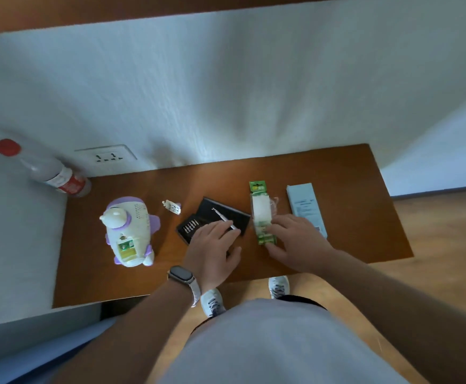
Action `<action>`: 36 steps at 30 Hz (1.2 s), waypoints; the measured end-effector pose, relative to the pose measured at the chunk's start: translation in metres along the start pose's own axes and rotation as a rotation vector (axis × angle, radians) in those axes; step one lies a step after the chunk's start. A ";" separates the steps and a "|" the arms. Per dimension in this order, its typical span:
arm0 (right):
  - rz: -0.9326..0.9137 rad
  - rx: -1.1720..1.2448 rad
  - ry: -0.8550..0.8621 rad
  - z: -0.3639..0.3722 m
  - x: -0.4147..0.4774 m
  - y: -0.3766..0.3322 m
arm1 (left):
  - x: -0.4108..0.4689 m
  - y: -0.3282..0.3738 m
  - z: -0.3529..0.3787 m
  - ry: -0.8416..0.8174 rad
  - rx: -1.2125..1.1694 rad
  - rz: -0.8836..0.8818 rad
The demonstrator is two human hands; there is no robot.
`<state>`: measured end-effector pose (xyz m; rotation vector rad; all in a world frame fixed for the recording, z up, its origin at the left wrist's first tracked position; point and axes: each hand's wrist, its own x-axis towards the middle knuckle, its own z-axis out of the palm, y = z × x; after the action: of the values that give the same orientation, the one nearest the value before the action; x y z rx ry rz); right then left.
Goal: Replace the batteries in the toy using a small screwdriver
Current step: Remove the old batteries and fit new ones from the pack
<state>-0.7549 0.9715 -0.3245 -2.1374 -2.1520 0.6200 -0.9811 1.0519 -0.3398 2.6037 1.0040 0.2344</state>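
A white and purple toy (128, 231) lies on the brown table (351, 217) at the left, its battery bay open with batteries showing. The small cover (172, 207) lies beside it. My left hand (212, 250) rests over the black screwdriver kit (220, 217), fingers touching the thin silver screwdriver (223, 217) that lies on the case. My right hand (295, 239) presses on the green battery pack (262, 214), fingers laid over its lower end.
A light blue box (305, 206) lies right of the battery pack. A bottle with a red cap (46, 173) lies at the table's back left corner by a wall socket (107, 157). The wall runs along the back; my feet show below the table's front edge.
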 end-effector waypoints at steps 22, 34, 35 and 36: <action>-0.282 -0.016 -0.042 0.035 0.043 0.112 | 0.049 0.089 0.079 -0.323 0.190 -0.350; -0.311 0.024 -0.152 0.040 0.074 0.099 | 0.055 0.089 0.085 -0.378 0.230 -0.432; -0.302 0.031 -0.162 0.041 0.077 0.099 | 0.055 0.088 0.086 -0.376 0.227 -0.433; -0.294 0.042 -0.168 0.041 0.080 0.099 | 0.056 0.086 0.086 -0.375 0.224 -0.431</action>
<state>-0.6773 1.0357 -0.4125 -1.7543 -2.4489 0.8320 -0.8634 1.0079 -0.3861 2.3998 1.4675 -0.4773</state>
